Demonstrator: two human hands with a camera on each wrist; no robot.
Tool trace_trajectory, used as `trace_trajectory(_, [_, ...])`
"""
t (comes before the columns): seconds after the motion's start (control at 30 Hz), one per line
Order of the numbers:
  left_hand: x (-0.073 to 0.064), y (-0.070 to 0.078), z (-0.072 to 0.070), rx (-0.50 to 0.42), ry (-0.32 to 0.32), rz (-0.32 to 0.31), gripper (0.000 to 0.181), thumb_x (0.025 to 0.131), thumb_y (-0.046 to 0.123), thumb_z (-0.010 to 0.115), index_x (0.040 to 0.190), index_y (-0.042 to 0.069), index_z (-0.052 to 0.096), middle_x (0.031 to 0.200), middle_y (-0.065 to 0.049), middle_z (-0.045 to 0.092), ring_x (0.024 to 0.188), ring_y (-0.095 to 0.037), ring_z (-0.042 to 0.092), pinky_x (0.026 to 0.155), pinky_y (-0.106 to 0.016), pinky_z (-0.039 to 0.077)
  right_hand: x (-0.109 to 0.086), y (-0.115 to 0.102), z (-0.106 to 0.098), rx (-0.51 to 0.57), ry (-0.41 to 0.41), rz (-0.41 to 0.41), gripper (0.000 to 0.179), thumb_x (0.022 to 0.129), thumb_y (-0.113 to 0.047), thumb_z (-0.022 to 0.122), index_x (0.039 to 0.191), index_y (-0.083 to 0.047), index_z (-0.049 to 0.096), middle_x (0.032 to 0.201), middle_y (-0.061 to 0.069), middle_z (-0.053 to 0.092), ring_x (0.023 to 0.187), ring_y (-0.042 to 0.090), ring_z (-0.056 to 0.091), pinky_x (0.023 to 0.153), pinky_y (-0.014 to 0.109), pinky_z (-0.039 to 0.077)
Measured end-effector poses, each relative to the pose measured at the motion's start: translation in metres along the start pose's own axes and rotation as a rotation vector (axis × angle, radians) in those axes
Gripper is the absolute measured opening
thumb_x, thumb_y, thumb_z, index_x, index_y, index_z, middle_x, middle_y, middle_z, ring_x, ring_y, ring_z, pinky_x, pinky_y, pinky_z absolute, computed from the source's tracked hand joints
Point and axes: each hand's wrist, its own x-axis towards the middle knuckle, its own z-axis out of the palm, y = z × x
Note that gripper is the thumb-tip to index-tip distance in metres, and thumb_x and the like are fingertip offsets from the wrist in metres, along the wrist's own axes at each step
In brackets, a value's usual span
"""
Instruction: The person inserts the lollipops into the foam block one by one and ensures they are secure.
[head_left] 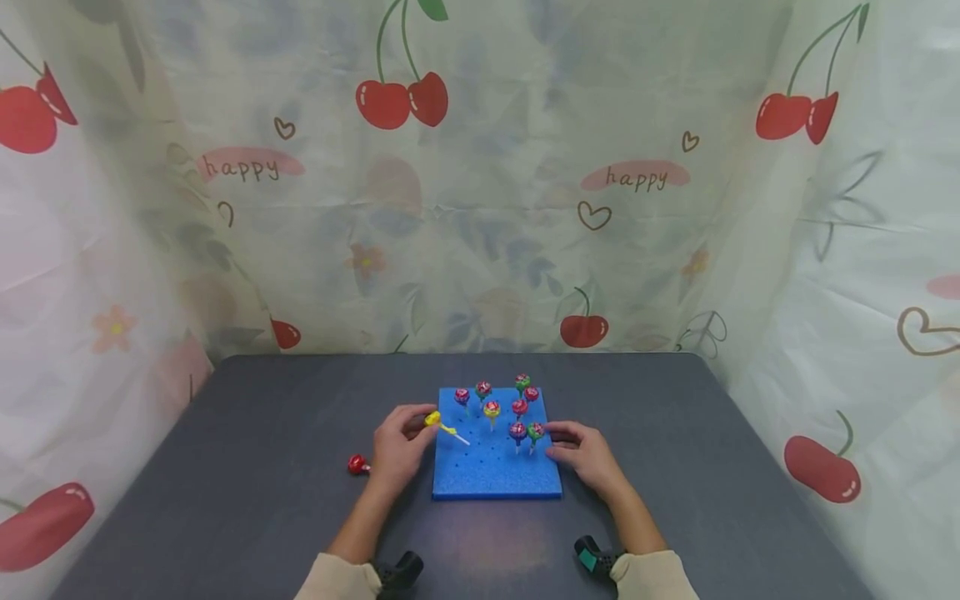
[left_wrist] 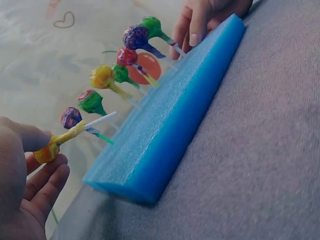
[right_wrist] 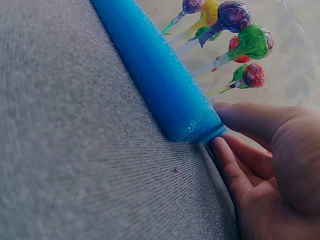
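Observation:
My left hand [head_left: 401,446] pinches a yellow-wrapped lollipop [left_wrist: 47,151] by its candy head, the white stick pointing right over the left part of a blue foam board [head_left: 487,479]. At the board's right edge is my right hand [head_left: 588,458]; in the right wrist view its thumb and fingers hold the board's corner between them. Several wrapped lollipops stand upright in the foam, among them a yellow one [head_left: 491,409], a purple one [head_left: 517,431] and a green one [right_wrist: 255,42]. Small holes dot the board's top around them.
A red lollipop [head_left: 357,464] lies on the dark grey table [head_left: 262,483], left of my left hand. Black straps circle both wrists, the right one [head_left: 592,557] with a green patch. A cherry-print curtain [head_left: 480,250] hangs behind and along both sides.

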Motion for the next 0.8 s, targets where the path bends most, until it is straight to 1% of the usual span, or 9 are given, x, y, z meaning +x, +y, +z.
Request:
trace_trajectory(0.1, [0.0,0.0,0.004,0.007,0.002,0.024,0.024,0.09,0.012,0.071,0.114,0.014,0.069,0.109,-0.001,0.062,0.096,-0.018,0.065,0.081,-0.032,0.055,0.0,0.0,0.0,-0.001,0.003,0.0,0.035,0.086,-0.008,0.074,0.12,-0.012,0.067,0.116,0.008,0.065,0.105,0.025,0.064,0.091,0.042,0.051])
trace_trajectory(0.23, [0.0,0.0,0.009,0.012,-0.001,0.036,0.024,0.09,0.011,0.071,0.114,0.013,0.069,0.108,-0.001,0.062,0.095,-0.017,0.065,0.08,-0.031,0.055,0.0,0.0,0.0,0.001,0.003,0.002,0.035,0.086,-0.007,0.074,0.12,-0.011,0.067,0.116,0.008,0.065,0.104,0.025,0.064,0.091,0.042,0.051])
trace_trajectory(0.4, [-0.002,-0.003,0.014,0.024,-0.007,0.023,0.024,0.09,0.013,0.071,0.114,0.012,0.069,0.108,0.0,0.062,0.095,-0.015,0.065,0.081,-0.03,0.055,0.001,0.0,0.001,0.003,0.0,-0.002,0.034,0.086,-0.007,0.074,0.12,-0.011,0.067,0.116,0.009,0.065,0.104,0.025,0.065,0.09,0.042,0.052])
trace_trajectory(0.53, [-0.002,-0.004,0.017,0.033,0.003,0.028,0.026,0.089,0.013,0.072,0.115,0.009,0.069,0.108,0.0,0.062,0.095,-0.016,0.065,0.082,-0.03,0.055,0.001,0.0,0.001,-0.003,0.002,-0.006,0.034,0.086,-0.008,0.074,0.12,-0.011,0.067,0.116,0.008,0.065,0.104,0.025,0.065,0.09,0.041,0.052])
trace_trajectory(0.67, [-0.002,-0.003,0.02,0.048,0.008,0.056,0.026,0.089,0.013,0.073,0.114,0.01,0.07,0.107,-0.001,0.062,0.094,-0.016,0.065,0.082,-0.031,0.055,0.0,0.0,0.001,-0.006,0.005,0.001,0.035,0.086,-0.008,0.074,0.12,-0.012,0.067,0.117,0.008,0.065,0.105,0.025,0.064,0.091,0.042,0.051])
trace_trajectory(0.8, [-0.002,-0.001,0.022,0.074,0.001,0.092,0.025,0.088,0.014,0.073,0.113,0.009,0.07,0.107,-0.001,0.062,0.093,-0.015,0.065,0.081,-0.031,0.055,0.0,0.0,0.0,-0.006,0.006,0.007,0.035,0.087,-0.01,0.074,0.121,-0.013,0.067,0.117,0.007,0.064,0.105,0.025,0.064,0.091,0.043,0.051])
